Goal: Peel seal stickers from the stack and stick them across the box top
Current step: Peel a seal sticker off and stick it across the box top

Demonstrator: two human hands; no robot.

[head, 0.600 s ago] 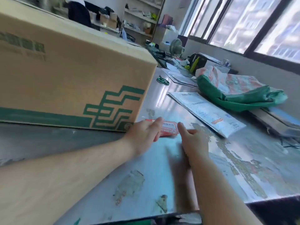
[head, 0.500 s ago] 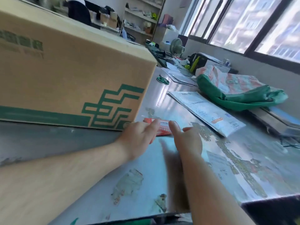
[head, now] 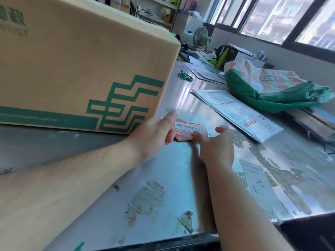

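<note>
Two grips meet on one sticker stack (head: 188,130): left grip (head: 154,131) clasps its left end, right grip (head: 215,145) pinches its near edge. I count one cardboard box (head: 81,60), standing on the tabletop (head: 163,178) just left of the stack.

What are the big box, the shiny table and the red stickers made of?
Big brown box: cardboard, matte tan, folded edges. Shiny grey table: probably metal, glossy, mirrors window light. Red-and-white stickers: seemingly thin paper; the edges curl.
</note>
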